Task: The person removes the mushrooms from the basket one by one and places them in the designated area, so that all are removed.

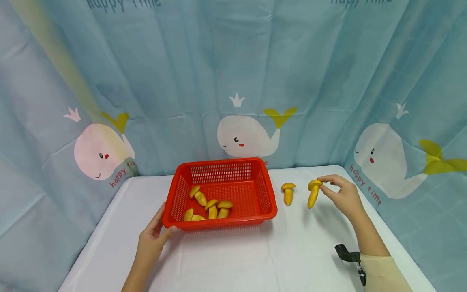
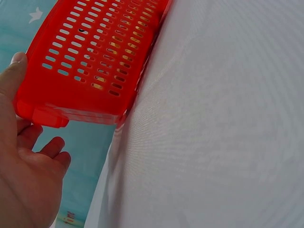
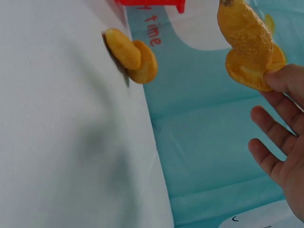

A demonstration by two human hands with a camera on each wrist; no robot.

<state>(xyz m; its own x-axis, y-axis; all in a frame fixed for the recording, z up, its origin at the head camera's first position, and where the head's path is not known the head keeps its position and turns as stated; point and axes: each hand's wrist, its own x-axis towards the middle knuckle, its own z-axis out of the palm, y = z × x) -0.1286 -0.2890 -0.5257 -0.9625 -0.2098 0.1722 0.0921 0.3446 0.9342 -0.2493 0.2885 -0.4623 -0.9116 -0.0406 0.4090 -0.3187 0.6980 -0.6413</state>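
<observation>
A red plastic basket point(image 1: 219, 222) with slotted walls stands on the white table, several yellow mushrooms point(image 1: 213, 211) lying toward its left and near side. My left hand point(image 1: 151, 239) grips the basket's near left corner; in the left wrist view the thumb point(image 2: 14, 73) lies against the rim and the fingers bend beneath it. Between thumb and index finger, my right hand point(image 1: 344, 197) pinches a yellow mushroom point(image 1: 313, 196) by its cap, stem hanging down, held above the table to the right of the basket. Another mushroom point(image 1: 288, 194) lies on the table between basket and right hand.
A white cloth covers the table point(image 1: 226, 259). Blue curtains point(image 1: 310, 61) with printed whales enclose its back and sides. A black strap-like device point(image 1: 348, 255) sticks out by the right sleeve point(image 1: 383, 271).
</observation>
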